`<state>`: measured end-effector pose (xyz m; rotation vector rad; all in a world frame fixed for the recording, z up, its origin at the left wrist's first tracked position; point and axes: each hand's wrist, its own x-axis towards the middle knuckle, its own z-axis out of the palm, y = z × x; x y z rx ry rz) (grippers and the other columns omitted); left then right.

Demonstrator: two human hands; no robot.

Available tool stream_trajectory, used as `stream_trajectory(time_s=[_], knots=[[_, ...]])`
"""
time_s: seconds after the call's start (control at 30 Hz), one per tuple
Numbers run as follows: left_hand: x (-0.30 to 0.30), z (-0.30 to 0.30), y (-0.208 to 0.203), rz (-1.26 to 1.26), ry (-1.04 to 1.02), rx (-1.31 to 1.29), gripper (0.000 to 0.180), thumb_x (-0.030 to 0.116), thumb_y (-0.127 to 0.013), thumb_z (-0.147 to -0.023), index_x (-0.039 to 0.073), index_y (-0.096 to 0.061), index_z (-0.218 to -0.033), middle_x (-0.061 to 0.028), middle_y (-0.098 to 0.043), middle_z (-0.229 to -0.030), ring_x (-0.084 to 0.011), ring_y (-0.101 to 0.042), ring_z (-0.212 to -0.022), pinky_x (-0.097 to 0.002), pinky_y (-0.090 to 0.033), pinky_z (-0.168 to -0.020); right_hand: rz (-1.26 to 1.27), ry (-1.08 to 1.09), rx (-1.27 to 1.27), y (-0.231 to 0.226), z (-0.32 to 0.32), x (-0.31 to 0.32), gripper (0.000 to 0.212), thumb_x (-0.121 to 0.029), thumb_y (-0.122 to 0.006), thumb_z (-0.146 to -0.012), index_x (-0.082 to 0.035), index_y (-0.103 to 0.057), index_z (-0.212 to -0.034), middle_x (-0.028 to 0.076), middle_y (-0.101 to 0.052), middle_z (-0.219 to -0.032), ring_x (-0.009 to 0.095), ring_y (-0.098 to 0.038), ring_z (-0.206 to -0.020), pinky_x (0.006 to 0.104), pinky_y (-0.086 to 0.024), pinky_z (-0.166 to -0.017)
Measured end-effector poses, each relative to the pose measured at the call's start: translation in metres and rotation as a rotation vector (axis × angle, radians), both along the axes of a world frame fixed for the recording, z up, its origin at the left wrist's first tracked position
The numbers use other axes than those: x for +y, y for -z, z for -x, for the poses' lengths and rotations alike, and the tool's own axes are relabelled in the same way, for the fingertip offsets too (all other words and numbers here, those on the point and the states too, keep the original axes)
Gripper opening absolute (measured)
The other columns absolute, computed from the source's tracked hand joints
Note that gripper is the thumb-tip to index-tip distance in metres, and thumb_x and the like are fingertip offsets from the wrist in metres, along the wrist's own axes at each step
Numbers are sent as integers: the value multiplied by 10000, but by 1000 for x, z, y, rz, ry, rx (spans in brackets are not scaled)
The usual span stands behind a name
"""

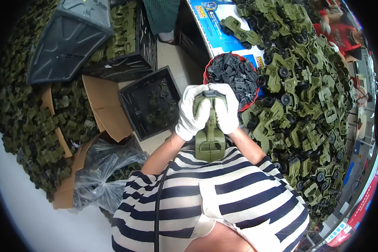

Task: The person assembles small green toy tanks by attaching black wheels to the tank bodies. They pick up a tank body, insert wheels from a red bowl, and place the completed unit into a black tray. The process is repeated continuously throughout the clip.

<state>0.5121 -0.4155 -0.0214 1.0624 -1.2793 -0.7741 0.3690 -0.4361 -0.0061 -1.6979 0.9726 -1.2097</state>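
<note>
Both my hands wear white gloves and are closed around an olive-green toy vehicle body (210, 147), held in front of my chest. My left hand (192, 113) grips its left side and my right hand (227, 110) its right side, with the thumbs lying on top. A small dark grey plastic part (210, 93) sits at the body's far end, between my fingers. Whether it is fixed there, I cannot tell. Just beyond my right hand stands a red basket (205, 77) full of loose dark grey plastic parts (233, 71).
Green toy vehicles with black wheels (285, 101) are heaped on the right. A black crate (128, 105) with a few green parts lies left of my hands. Further left are an open cardboard box (107, 113), a clear plastic bag (101, 180) and piled green parts (29, 130).
</note>
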Motion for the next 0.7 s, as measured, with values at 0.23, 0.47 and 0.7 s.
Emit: stream_trajectory(time_s=[0.23,0.47,0.7], knots=[[9,-19,26,-187,-169,-10,271,176,-603,-923,-15,-627,-1112,-169,-669,-1036,-291,-658,-967,-357,-515,-859,-195,47,336,10,-20,-2,365,-194,-648,-901,-27,-588,-1220,160,-615,-1198,276,-608,-1104,357,-465,-972],[31,-107,165,-929,-702,-67,635,581,-550,-924,-11,-635,-1137,-195,-663,-1106,-317,-629,-1021,-412,-477,-908,-320,339,433,67,79,-24,295,-193,-694,-883,-41,-670,-1134,135,-685,-1077,240,-652,-1032,332,-491,-926],[64,-148,247,-1286,-618,-495,793,623,-622,-840,-36,-570,-1277,-260,-590,-1264,-399,-562,-1182,-449,-457,-995,-379,536,540,57,114,-5,310,-206,-703,-873,-36,-670,-1130,147,-675,-1106,233,-658,-1018,336,-510,-898]])
